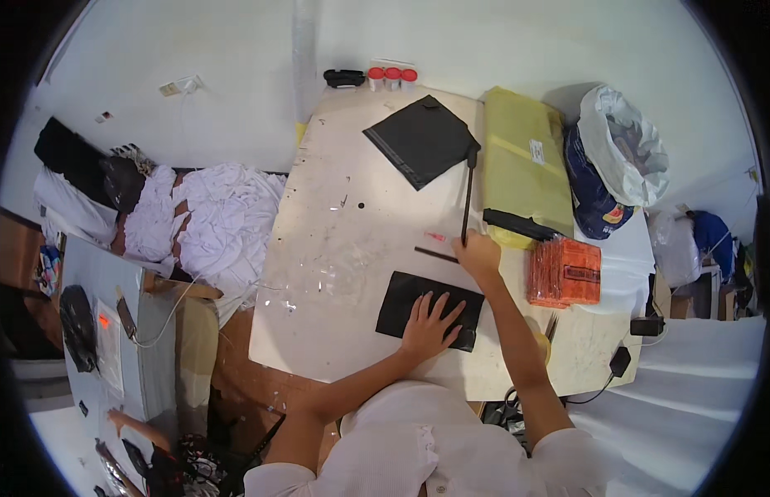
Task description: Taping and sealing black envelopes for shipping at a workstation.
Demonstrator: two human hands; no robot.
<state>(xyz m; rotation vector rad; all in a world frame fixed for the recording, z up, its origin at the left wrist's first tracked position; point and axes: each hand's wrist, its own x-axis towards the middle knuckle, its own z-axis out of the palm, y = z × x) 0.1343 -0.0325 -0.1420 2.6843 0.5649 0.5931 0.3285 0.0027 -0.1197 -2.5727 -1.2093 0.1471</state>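
I'd press the black piece (393, 302) flat with my left hand (433, 327), fingers apart; right hand (480, 255), fingers clamped round the rod (468, 197), steady.

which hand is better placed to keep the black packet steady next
Left, probably: the left hand already lies spread on the black packet, while the right hand is beyond it, occupied with a thin black rod.

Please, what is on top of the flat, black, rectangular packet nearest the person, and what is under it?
On the flat, black, rectangular packet lies the person's spread left hand, hiding part of it. Pale tabletop shows around the packet; whatever is directly underneath is covered.
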